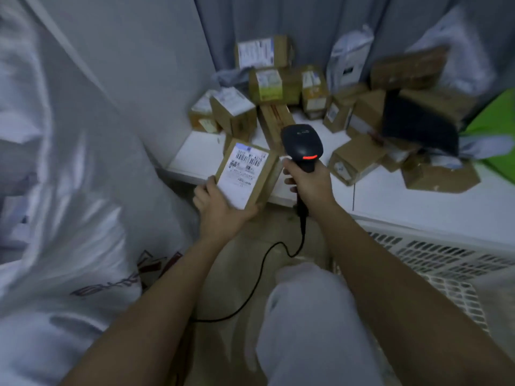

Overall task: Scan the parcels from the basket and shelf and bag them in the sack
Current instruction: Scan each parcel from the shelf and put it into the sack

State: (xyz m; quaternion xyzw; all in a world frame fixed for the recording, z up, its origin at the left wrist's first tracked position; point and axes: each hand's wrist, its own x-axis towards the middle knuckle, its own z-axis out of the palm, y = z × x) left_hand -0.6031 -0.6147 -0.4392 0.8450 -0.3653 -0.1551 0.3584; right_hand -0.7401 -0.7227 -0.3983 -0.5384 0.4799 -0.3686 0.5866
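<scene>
Item: small cardboard parcel (246, 174), label up, gripped from below in our left hand (223, 207), held before the shelf (195, 160). Item: black corded scanner (302, 146), red light on, handle clasped in our right hand (309, 182). White sack (69, 218) left; basket (434, 252) right.

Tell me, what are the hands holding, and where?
The left hand grips a box by its near bottom corner. The right hand grips the scanner by its handle.
</scene>
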